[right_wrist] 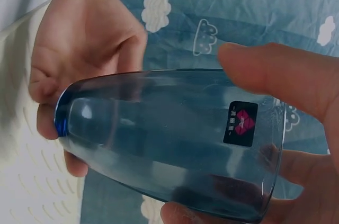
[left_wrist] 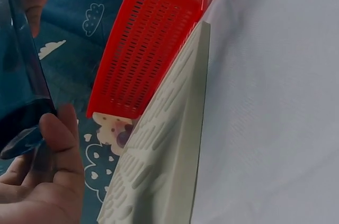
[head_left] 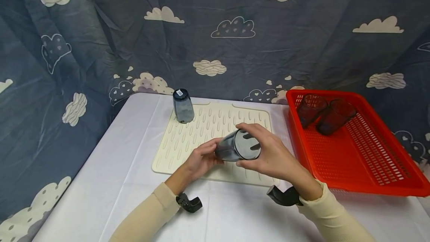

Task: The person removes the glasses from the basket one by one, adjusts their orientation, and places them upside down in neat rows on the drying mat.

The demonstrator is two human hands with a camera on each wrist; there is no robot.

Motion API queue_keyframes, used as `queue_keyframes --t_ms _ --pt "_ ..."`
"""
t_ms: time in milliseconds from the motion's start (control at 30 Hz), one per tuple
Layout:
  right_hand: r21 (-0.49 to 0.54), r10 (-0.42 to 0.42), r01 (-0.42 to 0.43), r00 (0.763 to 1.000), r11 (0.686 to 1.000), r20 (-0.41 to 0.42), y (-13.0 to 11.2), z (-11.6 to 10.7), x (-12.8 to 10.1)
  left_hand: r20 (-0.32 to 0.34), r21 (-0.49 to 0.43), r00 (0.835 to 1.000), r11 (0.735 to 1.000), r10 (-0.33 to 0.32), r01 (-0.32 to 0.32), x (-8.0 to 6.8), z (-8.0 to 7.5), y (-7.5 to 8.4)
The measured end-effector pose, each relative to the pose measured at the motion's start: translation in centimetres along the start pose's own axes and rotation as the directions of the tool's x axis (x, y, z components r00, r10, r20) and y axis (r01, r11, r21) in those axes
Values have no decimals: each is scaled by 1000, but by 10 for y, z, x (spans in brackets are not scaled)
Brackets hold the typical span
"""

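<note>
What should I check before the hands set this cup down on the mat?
1. Hold on the cup: ok. The right hand grips its rim end and the left hand holds its base end.
2. Cup pose: not ok for setting down. It lies on its side in the air, above the mat.
3. Free place on the mat: ok. One upturned cup stands at the far left corner, and bare ribs show around it.
4. Cup dry or wet: cannot tell.
5. Basket out of the way: ok. It sits right of the mat with two cups lying inside.
</note>
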State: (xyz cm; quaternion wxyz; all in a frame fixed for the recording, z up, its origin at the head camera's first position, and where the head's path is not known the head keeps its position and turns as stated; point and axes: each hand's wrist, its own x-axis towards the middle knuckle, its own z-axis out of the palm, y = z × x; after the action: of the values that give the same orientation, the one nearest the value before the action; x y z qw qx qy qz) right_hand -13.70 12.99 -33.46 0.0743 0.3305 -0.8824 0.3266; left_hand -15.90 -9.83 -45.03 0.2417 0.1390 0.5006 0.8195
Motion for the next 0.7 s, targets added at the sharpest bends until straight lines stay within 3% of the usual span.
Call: queue_keyframes --t_ms 200,467,700 --pt "4 7 -7 1000 1000 -3 1 2 0 9 39 1000 999 -9 8 -4 0 3" --pt "15 43 -43 999 999 6 3 -1 -1 -5 3 1000 1000 9 -9 -6 3 7" --pt "58 94 -95 995 994 22 8 -3 -4 -44 165 997 985 65 -57 -8 0 21"
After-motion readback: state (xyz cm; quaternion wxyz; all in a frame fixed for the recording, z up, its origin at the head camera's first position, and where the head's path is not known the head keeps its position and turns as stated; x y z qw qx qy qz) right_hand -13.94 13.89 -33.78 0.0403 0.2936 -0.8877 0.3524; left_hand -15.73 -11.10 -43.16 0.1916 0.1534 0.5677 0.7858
